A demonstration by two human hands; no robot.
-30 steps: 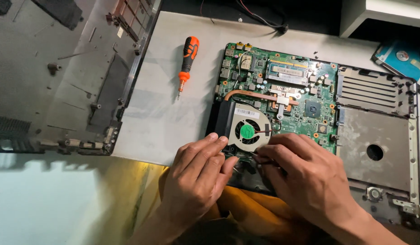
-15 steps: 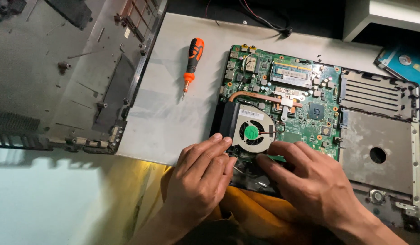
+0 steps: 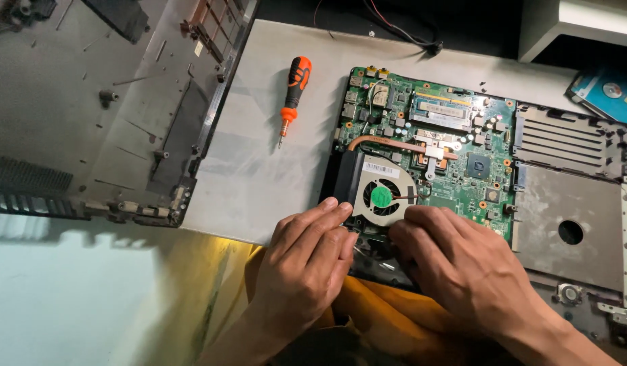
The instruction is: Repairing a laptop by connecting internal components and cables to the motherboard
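Green circuit board (image 3: 455, 156) is worked at the fan (image 3: 382, 196); both hands' (image 3: 306, 268) (image 3: 462, 268) grip cannot be told; careful fingertip prying is called for.

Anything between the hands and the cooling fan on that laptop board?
Nothing visible. The left hand and right hand both have fingertips at the near edge of the cooling fan. The screwdriver lies apart on the grey table, out of the way.
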